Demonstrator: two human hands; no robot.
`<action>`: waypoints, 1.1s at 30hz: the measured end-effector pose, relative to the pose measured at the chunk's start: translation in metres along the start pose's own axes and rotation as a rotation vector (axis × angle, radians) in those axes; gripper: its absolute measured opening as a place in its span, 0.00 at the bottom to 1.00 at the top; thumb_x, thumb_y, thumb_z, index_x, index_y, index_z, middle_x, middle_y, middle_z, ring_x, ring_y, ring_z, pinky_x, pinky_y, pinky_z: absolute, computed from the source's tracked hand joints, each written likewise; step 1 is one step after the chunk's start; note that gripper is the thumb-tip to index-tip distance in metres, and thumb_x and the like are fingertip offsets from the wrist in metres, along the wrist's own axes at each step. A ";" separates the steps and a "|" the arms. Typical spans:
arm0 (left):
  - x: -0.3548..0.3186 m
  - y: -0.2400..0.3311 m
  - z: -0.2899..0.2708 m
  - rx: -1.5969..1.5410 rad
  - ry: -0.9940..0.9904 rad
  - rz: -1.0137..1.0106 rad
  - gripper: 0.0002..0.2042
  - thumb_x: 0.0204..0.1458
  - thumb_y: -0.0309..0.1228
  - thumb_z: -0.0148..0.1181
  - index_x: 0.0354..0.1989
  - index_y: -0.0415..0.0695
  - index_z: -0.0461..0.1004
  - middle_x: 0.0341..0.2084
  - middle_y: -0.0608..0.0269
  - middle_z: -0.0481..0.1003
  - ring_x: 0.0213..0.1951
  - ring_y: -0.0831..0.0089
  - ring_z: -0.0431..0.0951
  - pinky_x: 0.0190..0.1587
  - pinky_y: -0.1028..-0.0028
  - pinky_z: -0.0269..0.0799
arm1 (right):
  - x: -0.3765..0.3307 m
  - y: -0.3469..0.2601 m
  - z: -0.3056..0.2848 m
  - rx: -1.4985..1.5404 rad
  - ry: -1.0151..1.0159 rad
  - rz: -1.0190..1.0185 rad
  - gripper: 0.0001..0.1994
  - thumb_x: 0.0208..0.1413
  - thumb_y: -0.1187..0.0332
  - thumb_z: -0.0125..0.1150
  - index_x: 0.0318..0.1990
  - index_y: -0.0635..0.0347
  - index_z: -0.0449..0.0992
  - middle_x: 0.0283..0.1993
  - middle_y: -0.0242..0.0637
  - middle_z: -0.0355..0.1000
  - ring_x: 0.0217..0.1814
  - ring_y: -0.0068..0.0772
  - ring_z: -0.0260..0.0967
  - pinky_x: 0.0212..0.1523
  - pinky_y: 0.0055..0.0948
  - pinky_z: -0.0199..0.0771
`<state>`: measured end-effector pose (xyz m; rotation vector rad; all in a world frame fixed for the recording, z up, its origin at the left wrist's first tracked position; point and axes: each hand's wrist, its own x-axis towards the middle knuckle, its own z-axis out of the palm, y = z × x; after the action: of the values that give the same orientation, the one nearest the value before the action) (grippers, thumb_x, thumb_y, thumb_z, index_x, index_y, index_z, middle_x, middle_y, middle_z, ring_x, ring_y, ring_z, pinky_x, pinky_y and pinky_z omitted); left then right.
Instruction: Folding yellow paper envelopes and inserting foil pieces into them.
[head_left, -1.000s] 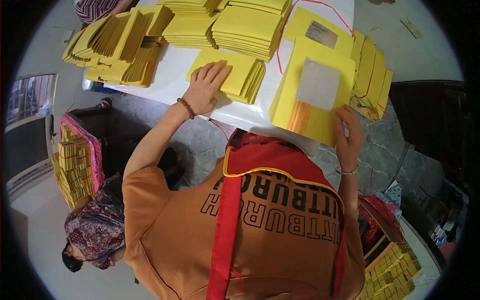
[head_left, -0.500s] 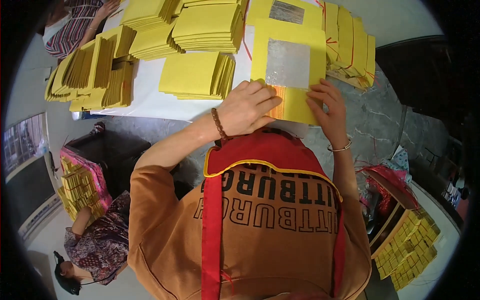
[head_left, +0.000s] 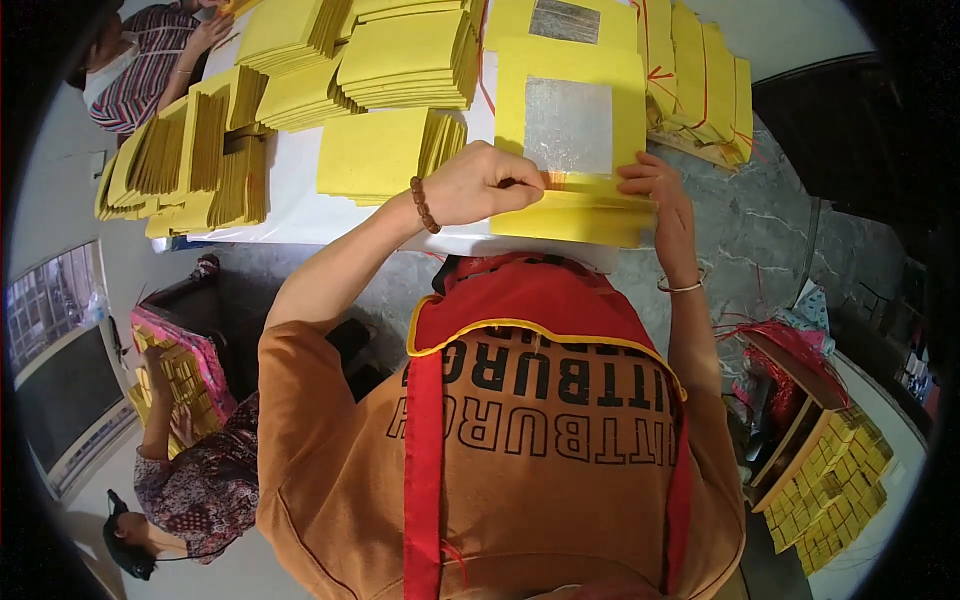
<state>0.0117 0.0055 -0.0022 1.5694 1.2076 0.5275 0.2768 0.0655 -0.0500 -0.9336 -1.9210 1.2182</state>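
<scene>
Nearest to us is the orange shirt with a red apron strap over it, filling the lower middle. At the near left a person in a patterned top sits low beside a pink-rimmed box of yellow packets; at the near right an open crate holds more yellow packets.

Further out, our hands meet at the near edge of the white desk. Our left hand, with a bead bracelet at the wrist, has its grip curled closed, thumb and fingers pinching the near edge of the yellow paper stack. Our right hand lies with fingers spread flat, pressing on the right near corner of the same stack. The top sheet carries a silver foil square.

Just left of the stack lies another yellow pile, and beyond it several more piles crowd the far desk. At the far left another person in a striped shirt works.
</scene>
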 end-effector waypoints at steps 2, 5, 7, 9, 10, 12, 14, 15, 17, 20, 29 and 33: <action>0.001 -0.001 -0.003 -0.004 -0.024 -0.036 0.07 0.49 0.27 0.55 0.34 0.37 0.75 0.25 0.61 0.76 0.28 0.80 0.73 0.33 0.78 0.68 | 0.000 0.000 0.001 0.007 0.002 0.018 0.21 0.62 0.64 0.35 0.32 0.63 0.77 0.43 0.39 0.73 0.58 0.41 0.59 0.62 0.37 0.51; 0.002 -0.004 -0.004 -0.037 -0.042 -0.063 0.08 0.48 0.26 0.54 0.34 0.37 0.76 0.25 0.64 0.77 0.29 0.84 0.71 0.34 0.80 0.68 | 0.000 -0.001 0.003 0.037 0.006 0.016 0.21 0.62 0.63 0.35 0.32 0.63 0.78 0.43 0.39 0.73 0.59 0.41 0.59 0.62 0.36 0.51; 0.003 -0.008 -0.004 -0.067 -0.037 -0.055 0.08 0.49 0.25 0.54 0.34 0.37 0.76 0.25 0.65 0.77 0.29 0.84 0.71 0.35 0.80 0.68 | 0.000 0.002 0.002 -0.010 0.001 -0.005 0.22 0.63 0.64 0.33 0.32 0.62 0.77 0.43 0.38 0.73 0.59 0.40 0.58 0.62 0.36 0.51; 0.004 -0.013 -0.005 -0.128 -0.048 -0.075 0.08 0.49 0.25 0.53 0.34 0.36 0.76 0.26 0.67 0.76 0.29 0.83 0.71 0.36 0.80 0.68 | 0.002 0.004 0.004 0.007 -0.005 0.006 0.22 0.63 0.64 0.32 0.32 0.61 0.77 0.43 0.38 0.73 0.59 0.40 0.58 0.62 0.36 0.51; 0.004 -0.014 -0.004 -0.127 -0.047 -0.072 0.08 0.49 0.25 0.53 0.34 0.36 0.76 0.26 0.67 0.76 0.29 0.83 0.71 0.36 0.80 0.68 | 0.002 0.004 0.004 0.019 -0.007 0.014 0.22 0.64 0.64 0.31 0.32 0.61 0.77 0.44 0.38 0.73 0.59 0.40 0.58 0.62 0.37 0.51; 0.004 -0.015 -0.003 -0.143 -0.002 -0.019 0.07 0.48 0.30 0.55 0.30 0.39 0.76 0.19 0.64 0.74 0.23 0.80 0.70 0.28 0.77 0.66 | 0.002 0.002 0.004 0.020 -0.009 0.010 0.22 0.64 0.64 0.31 0.33 0.61 0.77 0.44 0.38 0.73 0.59 0.40 0.58 0.62 0.37 0.51; 0.005 -0.012 -0.007 -0.135 -0.018 -0.050 0.07 0.48 0.29 0.55 0.30 0.39 0.76 0.19 0.63 0.74 0.24 0.80 0.70 0.28 0.77 0.66 | 0.004 0.002 0.004 0.028 -0.015 0.013 0.22 0.63 0.64 0.31 0.33 0.61 0.76 0.43 0.38 0.73 0.59 0.39 0.58 0.62 0.37 0.51; 0.006 -0.011 -0.009 -0.127 -0.033 -0.077 0.07 0.48 0.29 0.55 0.30 0.39 0.76 0.19 0.63 0.74 0.24 0.81 0.70 0.29 0.77 0.66 | 0.005 0.003 0.003 0.000 -0.027 -0.014 0.20 0.63 0.63 0.33 0.34 0.60 0.76 0.44 0.37 0.73 0.59 0.40 0.58 0.62 0.37 0.51; 0.006 -0.016 -0.009 -0.159 -0.020 -0.081 0.08 0.48 0.29 0.55 0.30 0.38 0.76 0.19 0.63 0.74 0.24 0.81 0.70 0.29 0.77 0.66 | 0.007 0.002 0.003 -0.028 -0.043 -0.040 0.19 0.62 0.61 0.36 0.35 0.60 0.76 0.44 0.37 0.73 0.59 0.40 0.58 0.62 0.38 0.52; 0.004 -0.012 -0.012 -0.204 -0.021 -0.117 0.09 0.48 0.31 0.56 0.32 0.38 0.76 0.21 0.62 0.74 0.26 0.79 0.71 0.30 0.77 0.66 | 0.008 0.003 0.004 -0.175 -0.102 -0.172 0.12 0.57 0.62 0.48 0.37 0.59 0.75 0.45 0.35 0.72 0.58 0.40 0.59 0.61 0.38 0.54; -0.008 -0.021 -0.014 0.651 0.257 0.360 0.17 0.42 0.30 0.62 0.44 0.44 0.73 0.43 0.59 0.71 0.50 0.61 0.66 0.51 0.67 0.63 | 0.002 0.022 0.019 -0.006 0.099 0.008 0.10 0.43 0.73 0.63 0.37 0.57 0.75 0.42 0.33 0.72 0.54 0.39 0.62 0.59 0.39 0.57; -0.013 -0.019 -0.010 0.824 0.320 0.374 0.20 0.39 0.22 0.54 0.45 0.46 0.72 0.44 0.59 0.71 0.48 0.61 0.68 0.50 0.66 0.63 | 0.010 0.006 0.003 -0.149 -0.001 -0.242 0.12 0.43 0.72 0.64 0.38 0.54 0.75 0.44 0.34 0.72 0.53 0.41 0.65 0.55 0.38 0.59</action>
<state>-0.0097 -0.0018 -0.0130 2.5158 1.4799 0.5655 0.2702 0.0740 -0.0550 -0.7479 -2.0789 0.9461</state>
